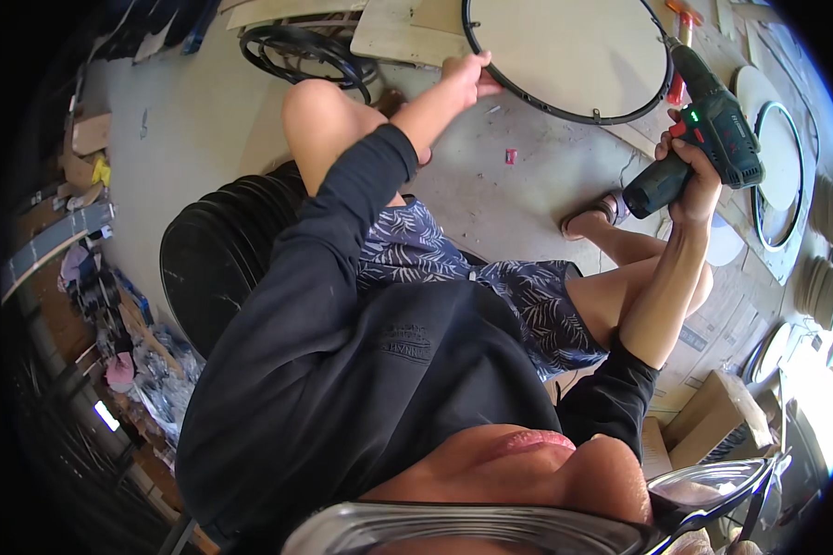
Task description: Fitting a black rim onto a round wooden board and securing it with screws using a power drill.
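My right hand (pixel 694 176) is wrapped round the handle of a dark green cordless drill (pixel 727 139), which shows a lit green spot and a red trigger area. The drill's tip points at the right edge of a black ring (pixel 611 117) around a round pale board (pixel 569 46); whether it touches cannot be made out. Small tabs stand along the ring. My left hand (pixel 467 81) grips the ring's lower left edge, its fingers partly hidden. Near the drill lies a hammer (pixel 677 91) with a red handle, partly hidden.
Black rings (pixel 305 55) lie at the upper left. A stack of black round pieces (pixel 222 250) stands beside my left leg. Another round board with a ring (pixel 779 176) is at the right, above a cardboard box (pixel 717 416). A small red wrapper (pixel 511 156) lies on the floor.
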`<state>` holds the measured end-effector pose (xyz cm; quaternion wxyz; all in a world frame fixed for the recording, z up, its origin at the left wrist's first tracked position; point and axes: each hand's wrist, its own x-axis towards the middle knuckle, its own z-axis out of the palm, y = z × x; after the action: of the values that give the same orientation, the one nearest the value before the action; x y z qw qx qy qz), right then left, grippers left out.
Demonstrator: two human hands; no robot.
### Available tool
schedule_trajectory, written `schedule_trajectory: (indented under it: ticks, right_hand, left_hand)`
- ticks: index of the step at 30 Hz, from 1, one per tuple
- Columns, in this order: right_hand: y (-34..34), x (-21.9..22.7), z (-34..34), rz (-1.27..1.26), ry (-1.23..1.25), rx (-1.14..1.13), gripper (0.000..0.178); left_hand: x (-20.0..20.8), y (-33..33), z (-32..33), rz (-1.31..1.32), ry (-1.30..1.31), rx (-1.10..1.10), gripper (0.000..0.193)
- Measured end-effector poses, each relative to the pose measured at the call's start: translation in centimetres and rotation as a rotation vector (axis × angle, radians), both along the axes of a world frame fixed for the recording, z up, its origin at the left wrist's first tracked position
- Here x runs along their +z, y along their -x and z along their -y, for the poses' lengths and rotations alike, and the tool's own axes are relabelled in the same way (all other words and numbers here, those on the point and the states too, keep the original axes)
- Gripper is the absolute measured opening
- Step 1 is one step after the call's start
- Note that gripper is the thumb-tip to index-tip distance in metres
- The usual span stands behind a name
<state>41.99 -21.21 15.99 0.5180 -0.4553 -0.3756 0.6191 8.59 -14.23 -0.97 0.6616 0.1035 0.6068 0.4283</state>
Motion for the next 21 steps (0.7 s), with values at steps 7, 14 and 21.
schedule_trajectory:
  ticks: [7, 14, 21]
  right_hand:
    - [-1.6, 0.3, 0.6, -0.031, -0.038, -0.035, 0.05]
    - [-1.5, -0.1, 0.5, -0.038, 0.019, -0.053, 0.051]
    - [-0.3, -0.3, -0.2, -0.068, 0.024, -0.046, 0.051]
  left_hand:
    - [-0.4, -6.1, 4.0, 0.152, 0.036, 0.045, 0.033]
    - [-1.2, -12.3, 6.3, 0.323, 0.038, 0.145, 0.034]
    - [0.0, -11.2, 7.0, 0.291, 0.164, -0.053, 0.04]
